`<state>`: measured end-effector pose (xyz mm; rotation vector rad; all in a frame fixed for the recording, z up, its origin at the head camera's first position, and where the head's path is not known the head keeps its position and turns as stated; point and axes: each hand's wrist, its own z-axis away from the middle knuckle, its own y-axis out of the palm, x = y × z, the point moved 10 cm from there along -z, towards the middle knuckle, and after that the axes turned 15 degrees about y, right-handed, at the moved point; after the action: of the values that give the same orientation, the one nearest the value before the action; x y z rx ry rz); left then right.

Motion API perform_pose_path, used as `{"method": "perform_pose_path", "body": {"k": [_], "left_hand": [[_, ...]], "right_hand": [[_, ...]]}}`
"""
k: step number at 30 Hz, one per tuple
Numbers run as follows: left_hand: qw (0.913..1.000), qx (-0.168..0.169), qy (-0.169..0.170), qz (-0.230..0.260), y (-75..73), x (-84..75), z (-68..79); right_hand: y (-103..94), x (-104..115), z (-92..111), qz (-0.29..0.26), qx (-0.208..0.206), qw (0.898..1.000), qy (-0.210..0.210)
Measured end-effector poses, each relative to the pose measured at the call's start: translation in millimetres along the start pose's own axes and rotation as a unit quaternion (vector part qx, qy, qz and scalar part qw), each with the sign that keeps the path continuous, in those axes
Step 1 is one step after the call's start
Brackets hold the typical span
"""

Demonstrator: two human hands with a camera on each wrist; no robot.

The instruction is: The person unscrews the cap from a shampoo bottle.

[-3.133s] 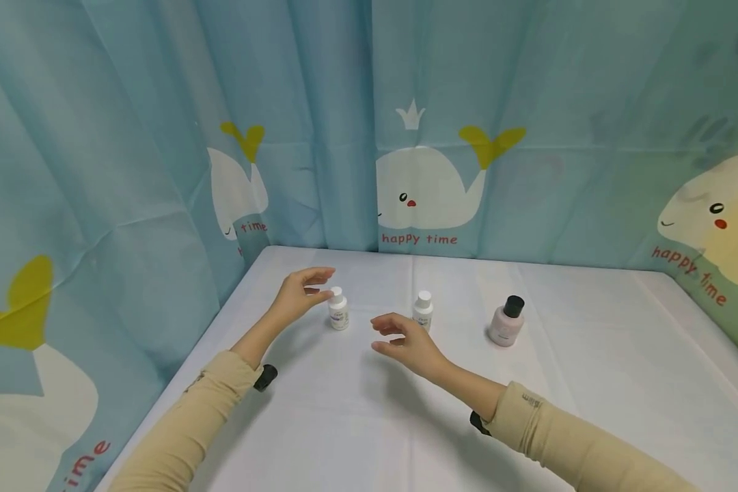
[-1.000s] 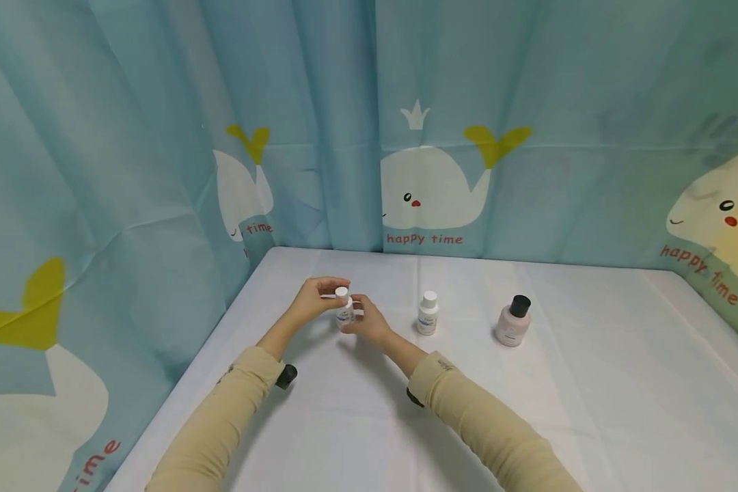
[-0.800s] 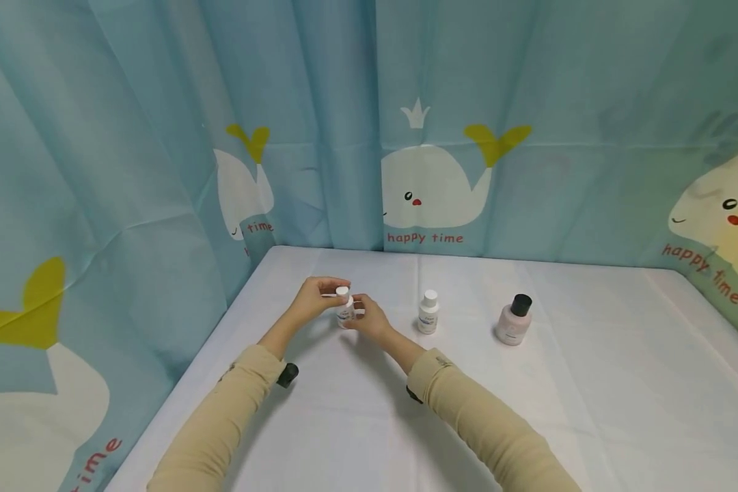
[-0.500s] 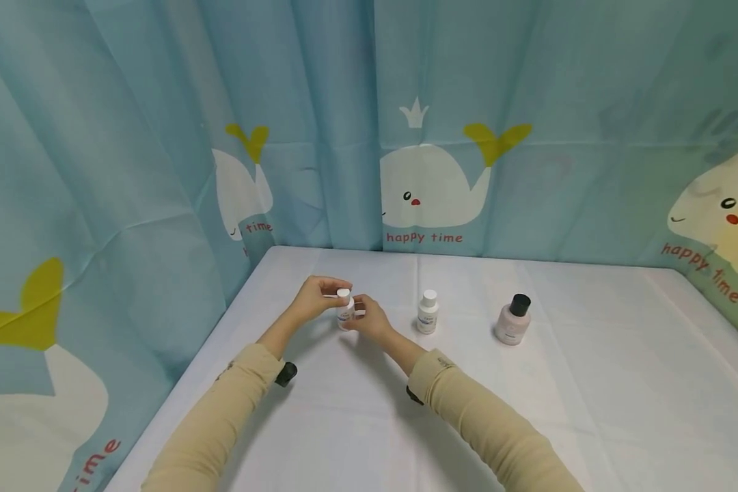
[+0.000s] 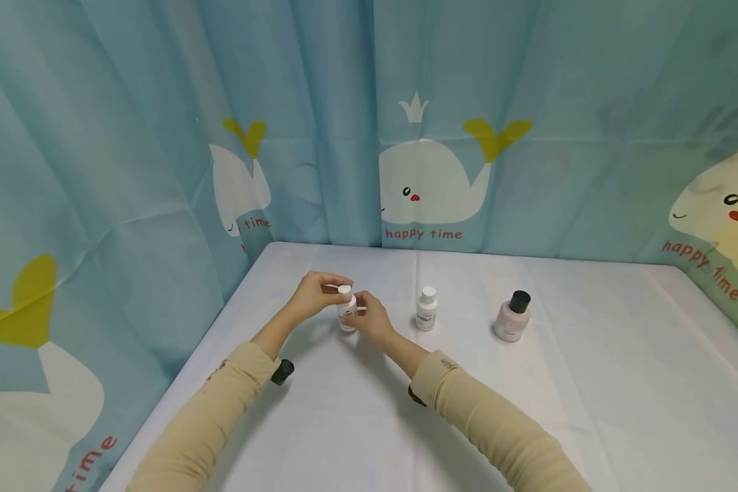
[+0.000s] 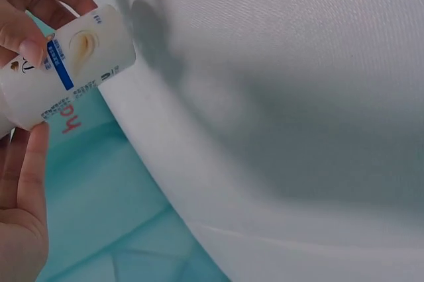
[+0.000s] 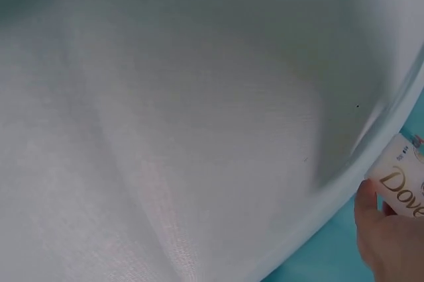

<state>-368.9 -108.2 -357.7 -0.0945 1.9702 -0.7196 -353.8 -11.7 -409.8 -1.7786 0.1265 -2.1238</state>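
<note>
A: What takes up the most room?
B: The curtain (image 5: 320, 102), blue-green, printed with white whales and yellow tails. It hangs behind the table and along its left side.
A: And the table (image 5: 344, 424)?
B: Covered in white cloth, with a few faint creases.
A: Next size down?
B: Two beige sleeves, the left sleeve (image 5: 206, 417) and the right sleeve (image 5: 498, 417), both reaching in from the near edge.
A: Then the hands. How open are they?
B: Neither is spread. The left hand (image 5: 310, 295) has its thumb and fingers bent close together, pinching; the right hand (image 5: 374, 320) is curled partway, with thumb and fingers on either side of what it grips.
A: What else stands on the table?
B: A pink bottle (image 5: 512, 322), upright, farthest right and well apart from the hands.
A: So what do the hands have?
B: One thing between them, the held bottle (image 6: 79, 57). It's white and roughly upright over the left part of the table. The right hand grips its body, the left hand its top. I can't tell whether its base touches the cloth.
A: Any others like it?
B: A second bottle (image 5: 426, 316), also white, upright between the right hand and the pink bottle.
A: Smaller still?
B: A black piece (image 5: 282, 372) below the left cuff. Then the caps: a black cap (image 5: 520, 301) on the pink bottle, and a white cap (image 5: 344, 290) on the held bottle, between the left thumb and fingers.
A: Smallest?
B: Gold lettering (image 7: 401, 188) on the held bottle, reading "Dove".
</note>
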Motion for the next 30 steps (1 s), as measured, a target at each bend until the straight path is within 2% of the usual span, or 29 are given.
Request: {"method": "perform_pose_path", "body": {"k": [10,19,22,30], "left_hand": [[0.9998,0.006,0.009,0.014,1.1,-11.9,0.4],[0.9967,-0.034,-0.051,0.054,2.1,-17.1,8.7],[0.9965,-0.034,-0.052,0.055,5.3,-23.4,9.4],[0.9987,-0.022,-0.029,0.035,13.7,-44.2,12.2]], "right_hand": [[-7.5,9,10,-0.004,-0.021,0.999,-0.027],[-14.8,14,24,0.013,-0.017,0.998,-0.051],[-19.6,14,29,0.008,-0.016,0.999,-0.048],[-27.5,12,46,0.011,0.009,0.998,-0.057]]}}
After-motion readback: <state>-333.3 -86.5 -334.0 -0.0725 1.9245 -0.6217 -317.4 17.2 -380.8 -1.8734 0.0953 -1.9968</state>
